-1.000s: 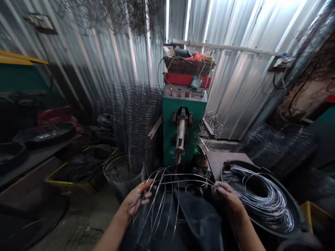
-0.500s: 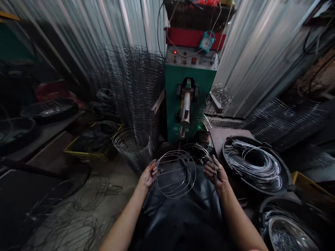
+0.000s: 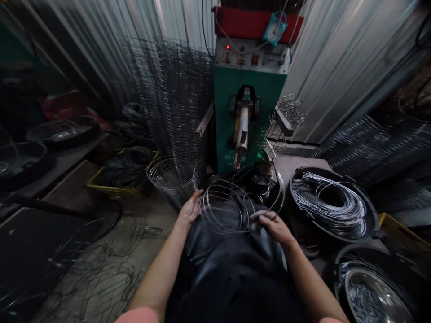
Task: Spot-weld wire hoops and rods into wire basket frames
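My left hand (image 3: pixel 191 207) is closed on the left side of a round wire frame (image 3: pixel 224 233), made of thin metal rings, held over my lap on a dark apron (image 3: pixel 232 255). At the frame's right side, the fingers of my right hand (image 3: pixel 271 224) are closed around wire. A larger wire ring (image 3: pixel 282 194) rises from that hand and arcs back toward the machine; where it ends is hard to make out. The green machine (image 3: pixel 249 125) stands in front, its metal arm (image 3: pixel 242 130) above and beyond the wire frame.
A tapered wire basket (image 3: pixel 171 179) stands left of my hands, before tall stacks of wire baskets (image 3: pixel 182 107). To the right are a black basin (image 3: pixel 370 211) of wire rings and a metal bowl (image 3: pixel 392 291) of short pieces. Wire frames (image 3: pixel 101 282) lie on the left floor.
My right hand has moved left and inward from the larger ring's side to the wire frame's right edge. The frame looks flatter and slightly higher, and the view has tipped downward.
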{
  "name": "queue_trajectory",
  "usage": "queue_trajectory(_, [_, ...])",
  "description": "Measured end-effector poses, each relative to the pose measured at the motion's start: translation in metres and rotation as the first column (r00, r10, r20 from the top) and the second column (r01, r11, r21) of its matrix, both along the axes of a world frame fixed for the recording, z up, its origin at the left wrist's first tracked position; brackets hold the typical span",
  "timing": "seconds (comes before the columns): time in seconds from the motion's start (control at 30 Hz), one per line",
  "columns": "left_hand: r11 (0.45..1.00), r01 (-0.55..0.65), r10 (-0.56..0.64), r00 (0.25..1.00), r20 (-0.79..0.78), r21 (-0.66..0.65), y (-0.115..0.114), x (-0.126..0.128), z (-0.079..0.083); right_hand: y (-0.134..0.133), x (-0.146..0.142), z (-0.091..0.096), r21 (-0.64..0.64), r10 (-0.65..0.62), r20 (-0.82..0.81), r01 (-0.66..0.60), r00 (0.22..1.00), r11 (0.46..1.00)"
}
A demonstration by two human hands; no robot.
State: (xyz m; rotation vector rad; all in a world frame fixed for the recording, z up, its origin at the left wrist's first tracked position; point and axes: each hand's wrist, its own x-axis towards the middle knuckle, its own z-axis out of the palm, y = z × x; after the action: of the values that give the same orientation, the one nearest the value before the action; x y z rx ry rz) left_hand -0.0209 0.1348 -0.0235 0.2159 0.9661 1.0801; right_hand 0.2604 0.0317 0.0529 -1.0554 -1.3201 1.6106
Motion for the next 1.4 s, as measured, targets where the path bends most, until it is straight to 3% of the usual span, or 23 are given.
queue_trajectory(0.1, [0.972,0.057,-0.064,0.998,0.023,0.229,-0.011,0.006,0.002,0.012,0.009,0.020,-0.003,-0.253,-0.256,0.261,0.933,0.965])
queue_trajectory(0.2, [0.932,0.118,-0.101,0.993,-0.067,0.344,-0.034,0.025,-0.011,0.027,0.008,0.031,-0.053,-0.420,-0.354,0.431,0.836,0.901])
queue_trajectory(0.33, [0.830,0.303,-0.279,0.953,-0.122,0.468,-0.060,0.058,-0.021,0.043,-0.002,0.032,-0.121,-0.467,-0.357,0.456,0.809,0.882])
queue_trajectory(0.43, [0.796,0.310,-0.297,0.949,-0.110,0.520,-0.064,0.075,-0.010,0.048,-0.004,0.030,-0.151,-0.461,-0.387,0.438,0.799,0.886])
queue_trajectory(0.73, [0.886,0.227,-0.173,0.971,-0.167,0.405,-0.064,0.092,0.033,0.057,0.010,0.031,-0.245,-0.579,-0.272,0.526,0.769,0.814])
queue_trajectory(0.97, [0.925,0.093,-0.026,0.983,-0.182,0.367,-0.039,0.092,0.053,0.085,0.002,0.016,-0.333,-0.643,-0.279,0.555,0.714,0.762])
queue_trajectory(1.1, [0.937,0.055,0.010,0.983,-0.185,0.346,-0.021,0.095,0.057,0.104,-0.006,0.004,-0.298,-0.631,-0.309,0.558,0.711,0.775])
queue_trajectory(1.4, [0.974,-0.011,0.045,0.988,-0.146,0.225,0.016,0.106,0.048,0.153,-0.005,-0.007,-0.224,-0.579,-0.357,0.535,0.733,0.815])
